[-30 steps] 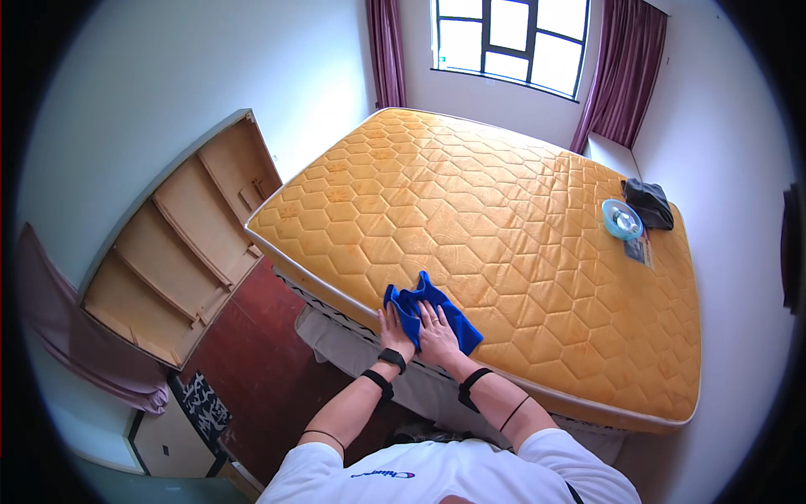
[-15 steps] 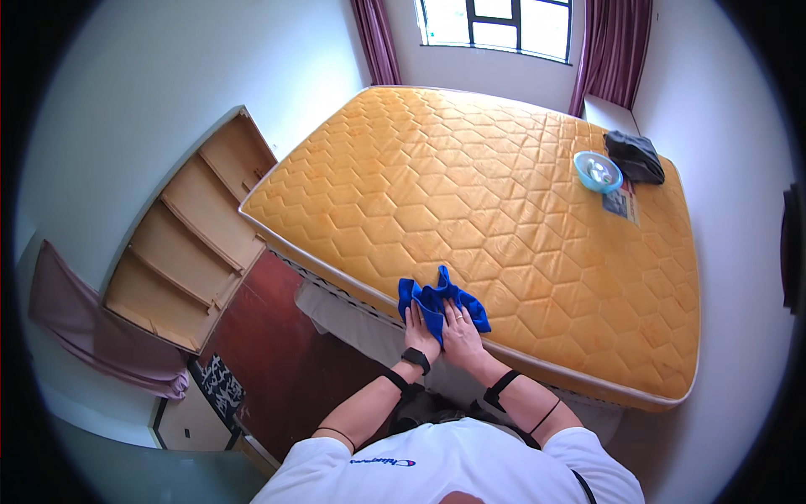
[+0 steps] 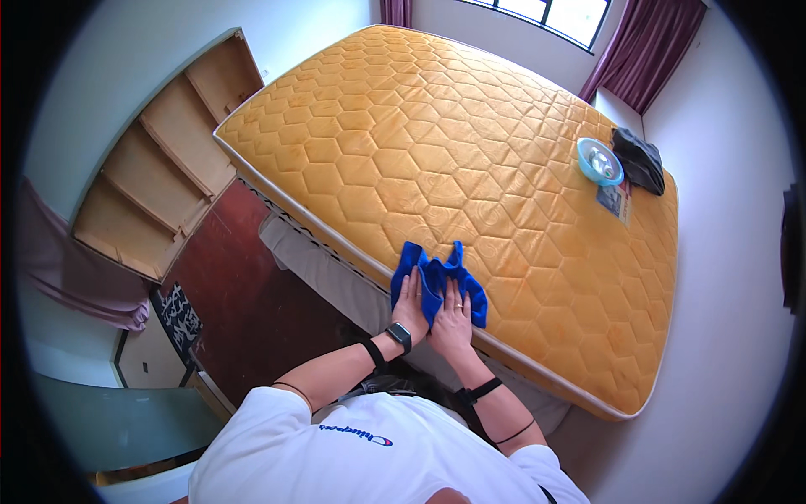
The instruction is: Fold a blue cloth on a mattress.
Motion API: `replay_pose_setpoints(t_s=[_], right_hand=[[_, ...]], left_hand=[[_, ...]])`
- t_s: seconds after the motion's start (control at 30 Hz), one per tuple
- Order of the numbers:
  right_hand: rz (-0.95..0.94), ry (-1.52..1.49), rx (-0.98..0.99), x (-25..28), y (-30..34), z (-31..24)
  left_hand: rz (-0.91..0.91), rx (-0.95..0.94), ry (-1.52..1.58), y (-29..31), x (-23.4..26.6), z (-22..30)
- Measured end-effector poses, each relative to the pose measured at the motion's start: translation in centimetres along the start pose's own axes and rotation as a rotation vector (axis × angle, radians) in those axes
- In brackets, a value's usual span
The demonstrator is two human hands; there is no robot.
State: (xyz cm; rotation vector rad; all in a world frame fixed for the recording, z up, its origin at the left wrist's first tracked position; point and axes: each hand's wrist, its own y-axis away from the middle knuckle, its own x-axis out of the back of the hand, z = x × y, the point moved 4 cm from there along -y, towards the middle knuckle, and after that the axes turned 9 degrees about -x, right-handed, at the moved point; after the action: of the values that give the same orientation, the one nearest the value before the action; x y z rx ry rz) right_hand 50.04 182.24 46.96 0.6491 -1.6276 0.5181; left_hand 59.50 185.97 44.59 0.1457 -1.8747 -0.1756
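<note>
Where the mattress (image 3: 353, 143) ends nearest, a blue cloth (image 3: 431, 287) lies under and beyond left hand (image 3: 410, 314) and right hand (image 3: 453, 322) — flat-fingered, side by side (neither nearer).

Near six o'clock come two hands, one left hand (image 3: 410, 315) and one right hand (image 3: 452, 326), with one blue cloth (image 3: 432, 287), one watch (image 3: 400, 336) and two wrist straps (image 3: 484, 390). One mattress (image 3: 445, 134) reaches toward twelve, with one bowl (image 3: 589, 173), one dark bundle (image 3: 642, 161) and one paper sheet (image 3: 614, 202) around two. Two purple curtains (image 3: 651, 59) show, at twelve and two, one window (image 3: 577, 18) at one, and one wooden frame (image 3: 174, 118) at ten.
</note>
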Motion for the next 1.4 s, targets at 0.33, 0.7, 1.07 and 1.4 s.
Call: replay_pose_setpoints(t_s=[0.33, 0.7, 1.07, 1.4], right_hand=[[-0.152, 0.054, -0.107, 0.8, -9.9, -10.2], [-0.124, 0.096, 0.118, -1.6, -22.7, -24.9], [-0.108, 0.071, 0.229, -1.8, -29.5, -29.8], [-0.029, 0.146, 0.276, -2.5, -25.7, -25.8]], left_hand=[[0.205, 0.026, 0.16, -1.2, -2.6, -13.4], [0.125, 0.146, 0.116, 0.3, -9.1, -32.2], [-0.02, 0.296, 0.142, -1.5, -11.9, -39.5], [-0.161, 0.327, 0.056, -1.7, -11.0, -34.7]])
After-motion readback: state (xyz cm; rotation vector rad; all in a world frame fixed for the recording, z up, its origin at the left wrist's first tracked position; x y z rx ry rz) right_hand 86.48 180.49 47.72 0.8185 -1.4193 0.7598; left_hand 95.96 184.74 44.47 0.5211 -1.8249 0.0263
